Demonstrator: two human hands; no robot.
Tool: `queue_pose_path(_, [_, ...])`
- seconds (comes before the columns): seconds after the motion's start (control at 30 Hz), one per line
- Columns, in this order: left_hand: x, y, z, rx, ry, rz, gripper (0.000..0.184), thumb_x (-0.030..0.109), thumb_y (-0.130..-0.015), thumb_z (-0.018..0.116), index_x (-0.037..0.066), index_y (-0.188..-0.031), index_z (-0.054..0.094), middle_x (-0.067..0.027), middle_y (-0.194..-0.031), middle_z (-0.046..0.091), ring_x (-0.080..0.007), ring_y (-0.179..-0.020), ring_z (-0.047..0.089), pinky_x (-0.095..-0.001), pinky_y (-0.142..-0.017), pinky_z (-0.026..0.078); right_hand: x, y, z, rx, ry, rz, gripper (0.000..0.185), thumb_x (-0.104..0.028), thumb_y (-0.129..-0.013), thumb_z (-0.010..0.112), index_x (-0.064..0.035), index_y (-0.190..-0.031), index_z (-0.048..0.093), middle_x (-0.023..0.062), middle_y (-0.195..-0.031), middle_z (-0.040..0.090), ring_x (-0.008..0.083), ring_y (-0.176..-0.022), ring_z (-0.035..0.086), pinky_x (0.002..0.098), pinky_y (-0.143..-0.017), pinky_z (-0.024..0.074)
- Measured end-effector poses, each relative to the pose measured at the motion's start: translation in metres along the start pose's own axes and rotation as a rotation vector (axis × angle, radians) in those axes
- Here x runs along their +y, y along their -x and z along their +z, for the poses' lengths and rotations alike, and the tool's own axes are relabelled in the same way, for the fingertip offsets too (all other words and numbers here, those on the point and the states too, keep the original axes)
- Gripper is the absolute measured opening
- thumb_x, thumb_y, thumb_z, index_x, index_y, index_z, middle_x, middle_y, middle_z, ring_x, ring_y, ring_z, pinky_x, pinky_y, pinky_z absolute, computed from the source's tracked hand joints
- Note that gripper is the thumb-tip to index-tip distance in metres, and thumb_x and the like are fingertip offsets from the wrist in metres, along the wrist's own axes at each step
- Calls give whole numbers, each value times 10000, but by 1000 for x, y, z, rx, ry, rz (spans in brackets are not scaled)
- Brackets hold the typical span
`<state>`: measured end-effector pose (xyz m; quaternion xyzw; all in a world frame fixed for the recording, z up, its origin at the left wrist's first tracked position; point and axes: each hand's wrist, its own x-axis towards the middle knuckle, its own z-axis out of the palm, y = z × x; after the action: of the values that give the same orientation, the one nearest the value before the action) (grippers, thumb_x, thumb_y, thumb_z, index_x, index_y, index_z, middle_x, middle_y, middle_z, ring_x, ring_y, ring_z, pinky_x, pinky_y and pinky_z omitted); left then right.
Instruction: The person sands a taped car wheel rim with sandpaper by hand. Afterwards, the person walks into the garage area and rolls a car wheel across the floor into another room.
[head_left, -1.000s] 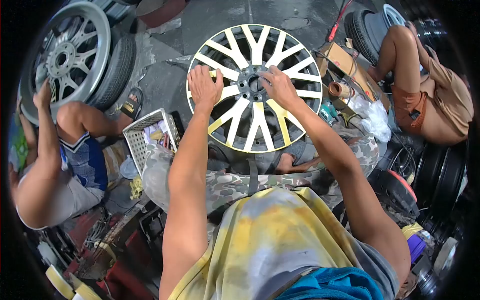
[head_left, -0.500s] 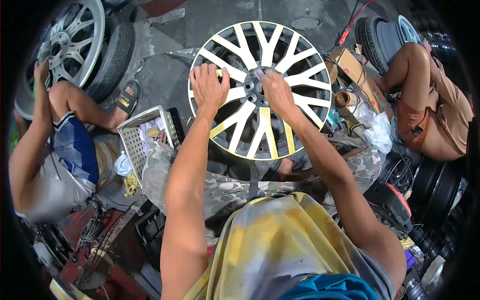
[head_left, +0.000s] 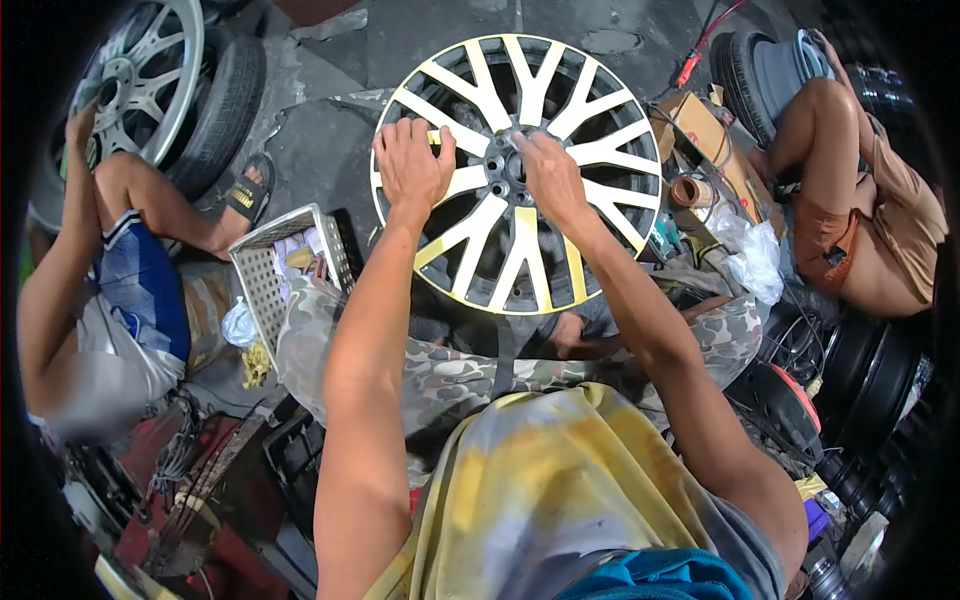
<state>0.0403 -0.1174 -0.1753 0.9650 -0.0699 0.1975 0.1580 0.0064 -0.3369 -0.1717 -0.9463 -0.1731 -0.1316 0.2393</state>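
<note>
A multi-spoke alloy wheel (head_left: 540, 95) lies face up in front of my knees, its spokes white with yellow along the rim and on some lower spokes. My left hand (head_left: 413, 165) is over the wheel's left side, fingers bent down on it and thumb apart. A small yellow patch shows between that thumb and the fingers. Beside the centre hub (head_left: 508, 165), my right hand (head_left: 555, 178) has its fingers pressed together at the inner ends of the spokes. Whatever its fingertips pinch is blurred and too small to name.
A plastic basket (head_left: 262, 268) with cloths stands left of my camouflage-clad leg. One person (head_left: 140, 260) sits at left by a silver wheel (head_left: 150, 75); another (head_left: 850, 200) sits at right by a tyre (head_left: 745, 85). A cardboard box (head_left: 715, 140) and plastic bag (head_left: 757, 262) lie nearby.
The view has shifted slightly. My right hand has moved only a little near the hub, and my left stays in place. The person at right has raised a hand to the rim beside them.
</note>
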Motion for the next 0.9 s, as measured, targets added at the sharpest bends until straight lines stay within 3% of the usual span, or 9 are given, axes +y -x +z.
queue_pose_path(0.23, [2, 1, -4, -44, -1, -12, 287, 330, -906, 618, 45, -877, 640, -121, -926, 583, -307, -985, 530, -465, -1010, 370, -6, 12, 3, 26, -87, 56, 306, 13, -875, 582, -8, -1172, 652, 139, -852, 575, 331, -815, 621, 425, -738, 508])
queue_pose_path(0.3, [4, 3, -1, -60, 15, -21, 290, 333, -907, 617, 45, -877, 641, -120, -927, 584, -305, -988, 531, -462, -1004, 372, 0, 2, 5, 59, -78, 10, 288, 45, -881, 570, 23, -1154, 661, 172, -821, 565, 372, -778, 603, 452, -686, 493])
queue_pose_path(0.43, [0, 1, -2, -14, 7, -20, 294, 335, -905, 616, 44, -896, 651, -122, -935, 595, -304, -986, 530, -461, -994, 376, -9, 5, 7, 53, -51, 56, 318, 34, -853, 584, 5, -1162, 655, 151, -830, 571, 336, -808, 620, 432, -726, 508])
queue_pose_path(0.8, [0, 2, -3, -33, 3, -13, 312, 351, -913, 601, 43, -914, 653, -117, -957, 606, -303, -1004, 530, -462, -1024, 366, -5, 15, 8, 70, -100, 16, 236, -20, -920, 566, 14, -1137, 653, 187, -800, 580, 383, -751, 607, 464, -647, 482])
queue_pose_path(0.9, [0, 3, -1, -31, 7, -19, 311, 351, -909, 606, 43, -908, 653, -116, -950, 608, -302, -995, 534, -460, -1022, 367, -11, 7, 15, 119, -33, 135, 221, -32, -924, 561, 10, -1117, 659, 172, -798, 581, 377, -742, 602, 466, -644, 483])
